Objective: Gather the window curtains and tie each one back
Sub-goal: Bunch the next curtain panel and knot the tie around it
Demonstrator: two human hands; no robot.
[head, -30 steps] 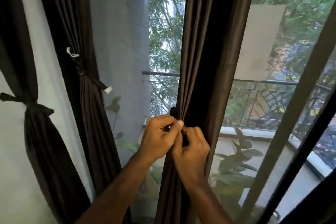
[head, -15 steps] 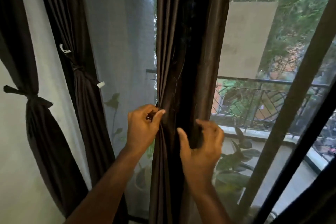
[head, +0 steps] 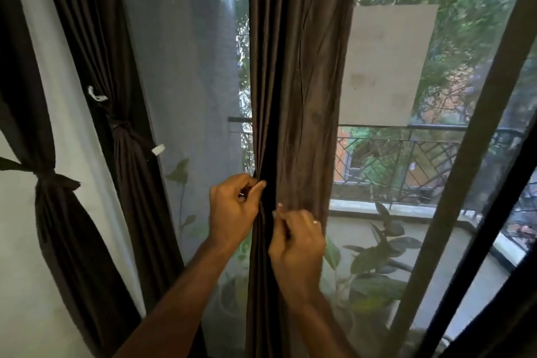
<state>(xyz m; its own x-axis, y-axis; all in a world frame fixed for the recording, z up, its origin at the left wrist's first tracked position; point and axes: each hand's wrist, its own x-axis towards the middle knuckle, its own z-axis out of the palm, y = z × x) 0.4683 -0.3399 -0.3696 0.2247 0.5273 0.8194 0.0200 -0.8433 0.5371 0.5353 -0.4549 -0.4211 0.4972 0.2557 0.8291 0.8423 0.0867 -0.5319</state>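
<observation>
A dark brown curtain [head: 299, 73] hangs in folds down the middle of the window. My left hand [head: 232, 209] pinches its left edge at waist height, thumb against forefinger. My right hand [head: 296, 244], a ring on one finger, grips the folds just below and to the right. Two more brown curtains hang at the left: the near one [head: 128, 160] is bound at its middle by a tie with white ends, the far-left one [head: 55, 212] is knotted with a dark band.
A sheer net curtain [head: 186, 67] covers the glass between the tied curtains and the middle one. A dark window frame [head: 465, 171] slants down at the right. Outside are a balcony railing [head: 406, 160] and potted plants [head: 374, 264].
My right hand has closed from a spread grasp round the curtain's right side into a grip on the folds nearer my left hand. The left hand keeps its pinch.
</observation>
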